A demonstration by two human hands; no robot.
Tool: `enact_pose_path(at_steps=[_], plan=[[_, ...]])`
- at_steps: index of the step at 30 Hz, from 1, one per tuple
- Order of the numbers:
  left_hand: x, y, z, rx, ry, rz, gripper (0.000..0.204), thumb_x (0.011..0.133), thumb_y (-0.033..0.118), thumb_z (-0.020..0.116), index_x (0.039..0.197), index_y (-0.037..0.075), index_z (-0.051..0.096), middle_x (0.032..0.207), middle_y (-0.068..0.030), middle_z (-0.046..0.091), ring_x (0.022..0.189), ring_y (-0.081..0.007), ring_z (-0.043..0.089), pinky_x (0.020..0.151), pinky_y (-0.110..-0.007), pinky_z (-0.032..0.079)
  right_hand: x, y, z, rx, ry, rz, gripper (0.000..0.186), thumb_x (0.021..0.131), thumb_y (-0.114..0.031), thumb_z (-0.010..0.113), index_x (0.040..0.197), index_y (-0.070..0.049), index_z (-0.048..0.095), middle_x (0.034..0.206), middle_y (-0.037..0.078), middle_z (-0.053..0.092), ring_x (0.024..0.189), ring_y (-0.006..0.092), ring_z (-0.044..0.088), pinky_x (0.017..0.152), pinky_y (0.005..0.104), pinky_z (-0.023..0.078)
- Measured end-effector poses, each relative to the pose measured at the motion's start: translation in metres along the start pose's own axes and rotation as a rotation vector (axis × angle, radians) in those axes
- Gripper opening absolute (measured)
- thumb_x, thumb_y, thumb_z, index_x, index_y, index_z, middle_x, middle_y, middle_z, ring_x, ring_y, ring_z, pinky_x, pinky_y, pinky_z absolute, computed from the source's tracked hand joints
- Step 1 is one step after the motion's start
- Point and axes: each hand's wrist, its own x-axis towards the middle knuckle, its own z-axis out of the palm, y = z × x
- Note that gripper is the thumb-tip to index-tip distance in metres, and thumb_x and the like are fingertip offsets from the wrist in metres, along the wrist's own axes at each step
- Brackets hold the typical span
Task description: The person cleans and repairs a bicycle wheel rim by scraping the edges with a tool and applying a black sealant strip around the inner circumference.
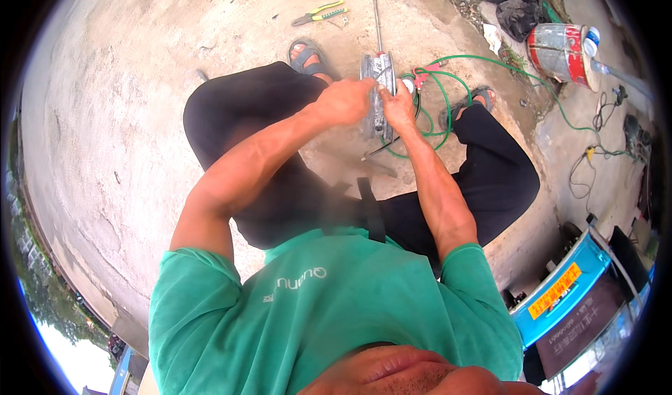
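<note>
Between my feet stands a narrow grey wheel (379,125), seen edge-on, with a dark strip along its rim. My left hand (346,102) is closed at the wheel's left side, its fingertips at the rim. From the other side my right hand (397,108) grips the wheel, thumb on the edge; its other fingers are mostly hidden. Just beyond the wheel lies a long screwdriver (378,27), its shaft pointing away from me. A red tool (423,77) on a green hose (448,101) rests close by my right hand.
Yellow-green pliers (320,13) lie on the concrete ground (126,101) ahead. The green hose runs right, past a grey and red drum (556,53). Dark cloth (521,10) lies at the far right. A blue vehicle part (567,290) stands at the near right.
</note>
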Motion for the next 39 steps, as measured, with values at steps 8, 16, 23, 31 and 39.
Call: enact_pose_path(at_steps=[8, 16, 23, 31, 39], plan=[[-0.039, 0.022, 0.047, -0.269, 0.237, -0.061, 0.053, 0.090, 0.013, 0.058, 0.142, 0.007, 0.055, 0.116, -0.0315, 0.065, 0.112, -0.0484, 0.062, 0.100, -0.053, 0.049, 0.001, 0.028, -0.002, -0.073, 0.116, 0.000, 0.038, 0.095, -0.034, 0.067, 0.109, 0.000, 0.060, 0.095, 0.028, 0.070, 0.092, 0.0480, 0.068, 0.081, 0.0534, 0.051], [-0.043, 0.040, 0.050, -0.147, 0.148, -0.160, 0.047, 0.092, 0.015, 0.058, 0.139, 0.009, 0.057, 0.110, -0.0322, 0.066, 0.105, -0.0493, 0.064, 0.092, -0.056, 0.052, -0.024, 0.031, 0.004, -0.033, 0.128, -0.069, 0.036, 0.095, -0.030, 0.064, 0.111, 0.002, 0.056, 0.094, 0.030, 0.069, 0.092, 0.0499, 0.067, 0.081, 0.0558, 0.050], [0.012, 0.024, 0.032, -0.057, 0.104, -0.146, 0.041, 0.091, 0.012, 0.057, 0.132, 0.008, 0.062, 0.099, -0.0299, 0.070, 0.097, -0.0494, 0.067, 0.086, -0.056, 0.055, -0.040, 0.039, 0.004, -0.094, 0.065, -0.071, 0.034, 0.095, -0.030, 0.063, 0.110, 0.001, 0.056, 0.097, 0.029, 0.069, 0.093, 0.0496, 0.067, 0.080, 0.0555, 0.051], [-0.007, 0.038, 0.027, -0.048, 0.103, -0.062, 0.042, 0.090, 0.013, 0.059, 0.132, 0.007, 0.064, 0.102, -0.0276, 0.071, 0.098, -0.0455, 0.069, 0.089, -0.053, 0.054, -0.040, 0.026, -0.008, 0.039, 0.101, -0.003, 0.034, 0.095, -0.029, 0.066, 0.112, -0.001, 0.058, 0.093, 0.027, 0.071, 0.089, 0.0476, 0.069, 0.078, 0.0542, 0.052], [-0.035, 0.037, 0.029, -0.062, 0.089, -0.069, 0.042, 0.089, 0.013, 0.061, 0.131, 0.008, 0.065, 0.100, -0.0280, 0.071, 0.097, -0.0462, 0.068, 0.090, -0.054, 0.054, -0.030, 0.036, -0.003, -0.090, 0.125, -0.137, 0.035, 0.094, -0.030, 0.069, 0.109, -0.001, 0.058, 0.089, 0.029, 0.070, 0.088, 0.0513, 0.067, 0.076, 0.0563, 0.052]])
